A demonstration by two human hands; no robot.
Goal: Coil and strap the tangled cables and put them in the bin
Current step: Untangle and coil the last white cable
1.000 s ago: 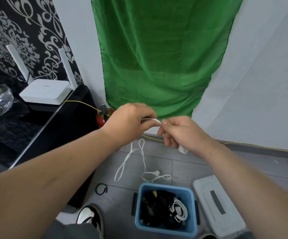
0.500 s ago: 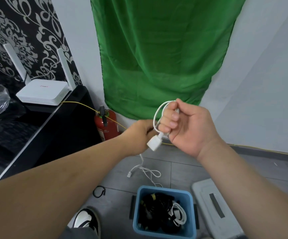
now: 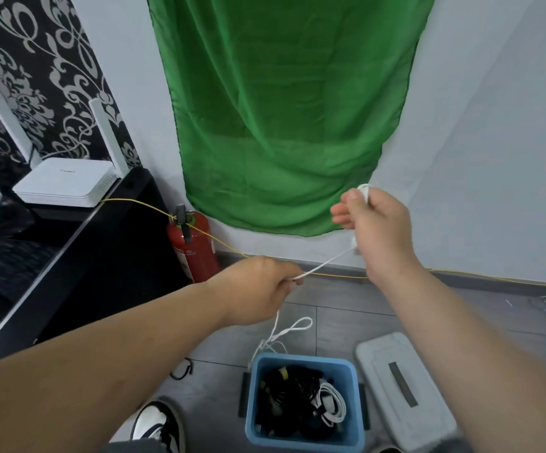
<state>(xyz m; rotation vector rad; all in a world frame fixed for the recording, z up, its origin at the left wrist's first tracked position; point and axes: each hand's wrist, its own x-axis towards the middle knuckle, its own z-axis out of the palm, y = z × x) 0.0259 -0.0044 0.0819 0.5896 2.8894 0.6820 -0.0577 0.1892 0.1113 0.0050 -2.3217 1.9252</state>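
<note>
A thin white cable (image 3: 322,265) runs taut between my two hands. My right hand (image 3: 376,223) is raised in front of the green cloth and grips a small loop of it, the loop's top showing above the fist. Lower and to the left, my left hand (image 3: 258,289) pinches the cable. From that hand the rest hangs down in a loose loop to just above the blue bin (image 3: 301,434). The bin stands on the floor and holds black coiled cables and one white coiled cable (image 3: 330,403).
A grey lid (image 3: 405,387) lies right of the bin. A small black strap (image 3: 181,371) lies on the floor to its left, near my shoe (image 3: 157,426). A red fire extinguisher (image 3: 193,246) stands by the black cabinet (image 3: 69,256) with a white router (image 3: 62,183). A yellow wire (image 3: 219,245) runs along the wall.
My hands have drawn apart: the right one rose to the right with the loop, the left one dropped leftward, stretching the cable taut. The hanging end has lifted off the floor.
</note>
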